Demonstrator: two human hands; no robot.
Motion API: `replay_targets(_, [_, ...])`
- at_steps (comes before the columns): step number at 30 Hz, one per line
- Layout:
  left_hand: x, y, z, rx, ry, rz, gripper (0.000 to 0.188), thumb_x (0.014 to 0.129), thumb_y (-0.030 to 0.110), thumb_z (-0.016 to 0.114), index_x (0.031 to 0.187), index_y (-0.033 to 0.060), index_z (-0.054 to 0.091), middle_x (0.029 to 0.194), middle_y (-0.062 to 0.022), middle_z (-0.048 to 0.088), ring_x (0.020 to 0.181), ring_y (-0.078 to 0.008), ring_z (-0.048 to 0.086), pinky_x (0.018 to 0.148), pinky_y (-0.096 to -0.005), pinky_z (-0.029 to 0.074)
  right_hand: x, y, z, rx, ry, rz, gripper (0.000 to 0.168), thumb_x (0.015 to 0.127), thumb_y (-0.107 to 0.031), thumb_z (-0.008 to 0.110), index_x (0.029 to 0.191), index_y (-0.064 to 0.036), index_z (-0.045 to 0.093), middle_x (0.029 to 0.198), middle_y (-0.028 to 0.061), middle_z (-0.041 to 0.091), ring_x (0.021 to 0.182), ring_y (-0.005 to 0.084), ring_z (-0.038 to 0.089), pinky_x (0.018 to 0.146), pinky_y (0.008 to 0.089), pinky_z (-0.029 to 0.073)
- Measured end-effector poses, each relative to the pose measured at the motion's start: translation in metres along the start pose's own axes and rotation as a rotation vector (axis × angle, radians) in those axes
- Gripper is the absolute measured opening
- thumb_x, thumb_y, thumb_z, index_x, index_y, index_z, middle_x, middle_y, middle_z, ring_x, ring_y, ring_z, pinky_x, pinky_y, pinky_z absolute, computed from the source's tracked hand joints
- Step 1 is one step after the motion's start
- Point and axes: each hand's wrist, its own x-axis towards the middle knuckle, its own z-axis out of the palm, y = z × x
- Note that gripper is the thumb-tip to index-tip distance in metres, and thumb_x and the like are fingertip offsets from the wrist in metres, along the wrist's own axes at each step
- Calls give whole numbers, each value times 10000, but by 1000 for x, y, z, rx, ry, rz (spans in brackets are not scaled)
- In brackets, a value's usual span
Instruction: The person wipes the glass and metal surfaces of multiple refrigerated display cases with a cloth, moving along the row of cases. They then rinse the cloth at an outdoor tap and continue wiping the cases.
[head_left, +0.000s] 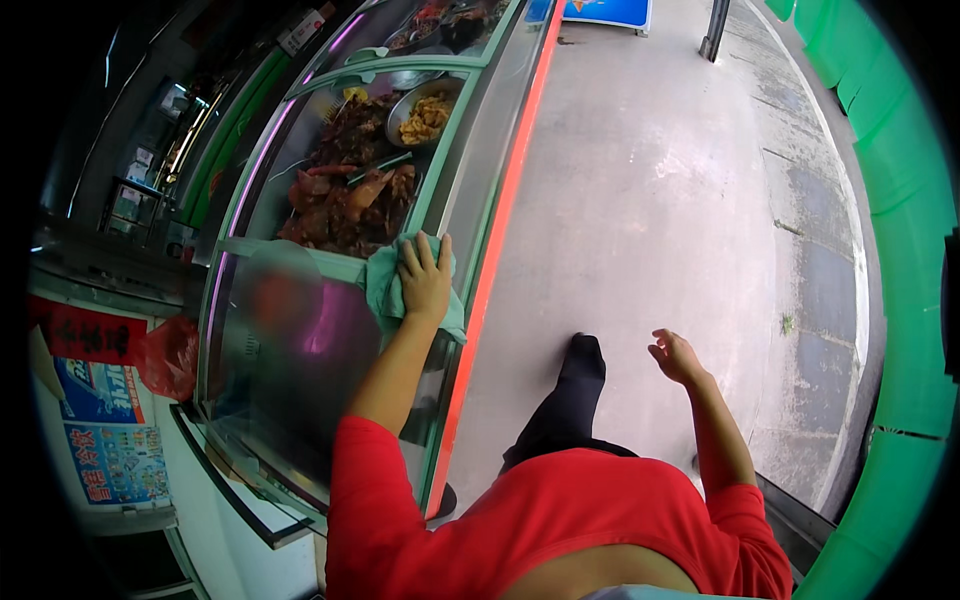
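My left hand (425, 281) lies flat, fingers spread, on a green cloth (384, 279). Under it, the cloth is pressed against the edge of a glass display case (315, 262) with pale green framing. Behind the glass, near the hand, is a heap of dark reddish-brown cooked meat (349, 206). Farther along stands a metal bowl (394, 120) of yellowish food. My right hand (675, 356) hangs over the walkway at my right side, fingers loosely bent, holding nothing.
An orange-red strip (491, 247) edges the case along the concrete walkway (630, 202). Green sheeting (904, 247) borders the right side. A dark post (716, 34) and a blue board (609, 11) stand ahead. At left, a red plastic bag (171, 358) hangs near posters bearing writing.
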Motion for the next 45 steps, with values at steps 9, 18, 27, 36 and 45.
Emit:
replay_targets(9, [252, 40, 79, -26, -16, 18, 514, 878, 165, 474, 1377, 179, 356, 1406, -217, 296, 1236, -434, 335, 920, -535, 397, 52, 89, -50, -35, -142, 518, 399, 823, -288, 590, 1108, -11, 564, 1000, 199, 640, 985, 328, 598, 860, 398, 473])
replay_targets(18, [467, 76, 129, 31, 61, 75, 544, 869, 132, 479, 1388, 173, 321, 1414, -203, 283, 1253, -425, 314, 975, -529, 349, 177, 162, -122, -46, -185, 625, 427, 802, -312, 613, 1102, -9, 588, 1029, 206, 638, 1012, 324, 598, 872, 378, 477])
replay_targets(27, [631, 99, 185, 23, 64, -23, 510, 866, 132, 471, 1364, 178, 370, 1383, -191, 336, 1244, -411, 332, 972, -528, 346, 441, 130, -303, -85, -115, 438, 417, 816, -280, 580, 1113, 13, 563, 998, 219, 639, 991, 340, 600, 875, 399, 472])
replay_targets(36, [848, 133, 242, -56, 22, 3, 570, 848, 159, 504, 1389, 178, 324, 1412, -197, 295, 1253, -429, 309, 980, -563, 317, 640, 98, -380, -59, -41, 278, 374, 830, -260, 588, 1101, -2, 564, 950, 204, 649, 926, 330, 620, 801, 385, 490])
replay_targets(45, [1092, 173, 315, -328, 128, 4, 599, 762, 223, 669, 1297, 176, 402, 1388, -174, 316, 1242, -408, 325, 965, -565, 326, 753, 51, -425, -24, -167, 367, 432, 822, -294, 611, 1136, -2, 565, 1000, 211, 641, 964, 320, 615, 834, 377, 483])
